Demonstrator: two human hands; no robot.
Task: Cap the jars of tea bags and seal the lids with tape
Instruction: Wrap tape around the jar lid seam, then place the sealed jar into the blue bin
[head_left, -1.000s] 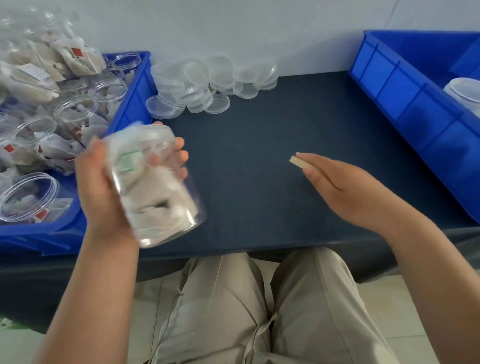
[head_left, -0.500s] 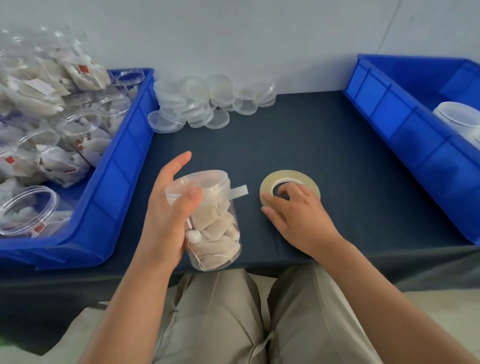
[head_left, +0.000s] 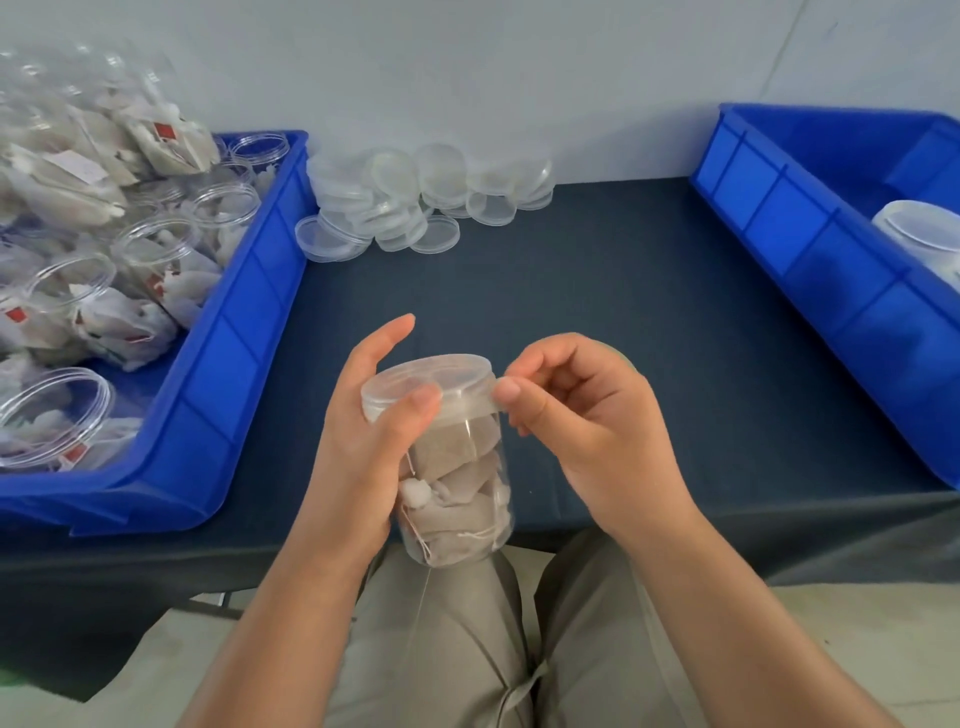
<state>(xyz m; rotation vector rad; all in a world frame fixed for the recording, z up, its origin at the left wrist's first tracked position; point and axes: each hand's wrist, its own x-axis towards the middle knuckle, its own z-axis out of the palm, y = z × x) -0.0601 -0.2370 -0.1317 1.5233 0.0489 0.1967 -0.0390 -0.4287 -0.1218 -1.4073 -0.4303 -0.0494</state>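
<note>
My left hand (head_left: 363, 436) grips a clear jar of tea bags (head_left: 460, 483) above the table's front edge, thumb pressed on the side of its translucent lid (head_left: 428, 376). A strip of clear tape (head_left: 467, 402) runs round the seam under the lid. My right hand (head_left: 576, 415) pinches the tape's free end at the jar's right side. The tape roll is not in view.
A blue bin (head_left: 228, 374) at the left holds several open jars of tea bags (head_left: 156, 265). Loose lids (head_left: 410, 205) are piled at the back of the dark table (head_left: 623, 322). A second blue bin (head_left: 810, 260) at the right holds a capped jar (head_left: 919, 239).
My right hand left the tape roll on the table and now pinches the tape end at the jar. The jar sits more upright in my left hand. The roll is out of sight.
</note>
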